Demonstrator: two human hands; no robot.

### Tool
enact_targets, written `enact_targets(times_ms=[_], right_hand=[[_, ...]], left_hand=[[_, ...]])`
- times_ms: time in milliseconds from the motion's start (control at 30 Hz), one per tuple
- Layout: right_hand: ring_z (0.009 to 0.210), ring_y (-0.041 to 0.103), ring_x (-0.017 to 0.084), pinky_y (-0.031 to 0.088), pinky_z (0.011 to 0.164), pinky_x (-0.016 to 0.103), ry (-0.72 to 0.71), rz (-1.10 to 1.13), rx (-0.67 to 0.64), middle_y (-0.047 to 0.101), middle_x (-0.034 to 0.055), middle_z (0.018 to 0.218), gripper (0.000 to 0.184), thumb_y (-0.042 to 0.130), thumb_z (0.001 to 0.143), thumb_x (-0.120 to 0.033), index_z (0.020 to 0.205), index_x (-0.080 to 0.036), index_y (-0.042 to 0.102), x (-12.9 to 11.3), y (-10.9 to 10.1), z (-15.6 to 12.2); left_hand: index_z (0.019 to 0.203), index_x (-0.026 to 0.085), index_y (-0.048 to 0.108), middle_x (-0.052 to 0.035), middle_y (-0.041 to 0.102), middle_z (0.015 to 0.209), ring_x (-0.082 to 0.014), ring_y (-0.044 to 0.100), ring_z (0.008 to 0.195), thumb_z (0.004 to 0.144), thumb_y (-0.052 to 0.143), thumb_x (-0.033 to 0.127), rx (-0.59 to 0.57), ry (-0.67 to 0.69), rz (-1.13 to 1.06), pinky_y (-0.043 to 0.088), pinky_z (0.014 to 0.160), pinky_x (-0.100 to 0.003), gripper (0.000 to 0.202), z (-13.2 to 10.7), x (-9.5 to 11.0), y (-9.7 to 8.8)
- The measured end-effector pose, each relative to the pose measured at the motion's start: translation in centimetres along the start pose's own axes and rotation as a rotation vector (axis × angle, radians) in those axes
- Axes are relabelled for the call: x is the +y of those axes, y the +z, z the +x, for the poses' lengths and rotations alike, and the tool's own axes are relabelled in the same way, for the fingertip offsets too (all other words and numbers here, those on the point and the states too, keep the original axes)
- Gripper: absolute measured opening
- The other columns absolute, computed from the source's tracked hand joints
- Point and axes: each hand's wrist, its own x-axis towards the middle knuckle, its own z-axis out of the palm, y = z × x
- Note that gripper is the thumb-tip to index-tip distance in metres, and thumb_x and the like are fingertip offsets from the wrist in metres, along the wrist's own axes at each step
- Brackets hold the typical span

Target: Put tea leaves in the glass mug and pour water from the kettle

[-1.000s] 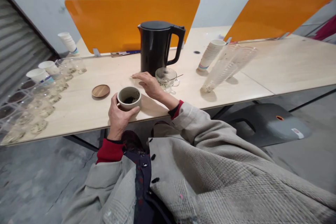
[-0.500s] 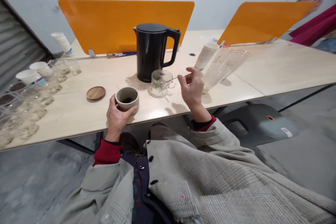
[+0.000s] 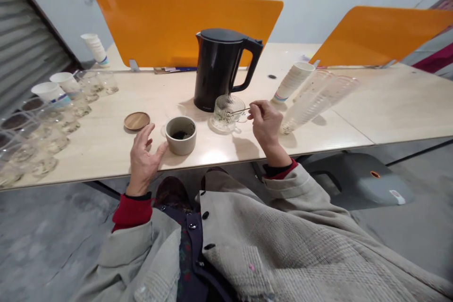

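Observation:
My left hand is open just left of a grey ceramic canister, its thumb close to the wall. Dark, leaf-like bits lie inside the canister, which stands upright on the table. Between the canister and my left hand's fingers lies a round wooden lid, slightly behind. My right hand pinches the handle of a thin metal spoon. The spoon's far end reaches into a ribbed glass cup on a glass saucer; its tip is hard to make out.
A black electric kettle stands behind the glass cup. Stacked paper cups and tilted stacks of clear plastic cups are to the right. Several clear cups crowd the left end. An orange divider rises behind.
My left hand has let go of the canister and moved left, its fingers opening. The spoon stays in my right hand at the glass cup. The view has shifted slightly.

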Motion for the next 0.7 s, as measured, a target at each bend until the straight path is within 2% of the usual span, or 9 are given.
enact_targets(times_ms=[100, 233, 333, 433, 700], right_hand=[[0.059, 0.066, 0.013, 0.054, 0.058, 0.028, -0.027, 0.048, 0.08, 0.067, -0.0023, 0.075, 0.021, 0.06, 0.102, -0.04, 0.096, -0.022, 0.069, -1.2, -1.2, 0.0], [0.06, 0.067, 0.013, 0.057, 0.057, 0.029, -0.112, 0.104, 0.123, 0.067, -0.0031, 0.077, 0.021, 0.061, 0.106, -0.044, 0.102, -0.025, 0.071, -4.8, -2.5, -0.7], [0.061, 0.068, 0.015, 0.059, 0.058, 0.033, -0.207, 0.153, 0.033, 0.068, -0.0027, 0.078, 0.015, 0.061, 0.108, -0.039, 0.104, -0.031, 0.073, -7.7, -2.7, -1.5], [0.062, 0.07, 0.018, 0.059, 0.06, 0.037, -0.28, 0.15, -0.084, 0.07, -0.0016, 0.079, 0.015, 0.06, 0.109, -0.035, 0.106, -0.037, 0.075, -9.5, -2.4, -2.0], [0.066, 0.069, 0.015, 0.059, 0.063, 0.031, -0.428, 0.171, -0.392, 0.073, -0.0015, 0.081, 0.021, 0.058, 0.109, -0.023, 0.102, -0.031, 0.076, -11.3, -0.4, -1.1]], left_hand=[[0.134, 0.023, 0.072, -0.0124, 0.071, 0.144, -0.028, 0.069, 0.133, 0.091, 0.063, 0.034, 0.045, 0.008, 0.066, 0.063, 0.105, -0.045, 0.045, 0.3, -0.9, -0.4], [0.126, 0.022, 0.076, -0.0123, 0.076, 0.136, -0.029, 0.068, 0.13, 0.09, 0.059, 0.028, 0.039, 0.016, 0.164, 0.06, 0.11, -0.047, 0.04, 0.2, -1.5, 0.0], [0.123, 0.022, 0.076, -0.013, 0.076, 0.135, -0.0303, 0.067, 0.131, 0.092, 0.059, 0.03, 0.036, 0.041, 0.225, 0.055, 0.115, -0.05, 0.037, -0.1, -1.4, 0.2], [0.121, 0.021, 0.076, -0.0139, 0.076, 0.133, -0.0315, 0.067, 0.129, 0.094, 0.059, 0.032, 0.047, 0.044, 0.259, 0.052, 0.119, -0.053, 0.034, -0.4, -1.2, 0.4], [0.118, 0.02, 0.075, -0.0146, 0.078, 0.128, -0.0315, 0.069, 0.126, 0.099, 0.058, 0.033, 0.065, 0.029, 0.355, 0.052, 0.116, -0.053, 0.028, -0.9, -0.7, 0.8]])
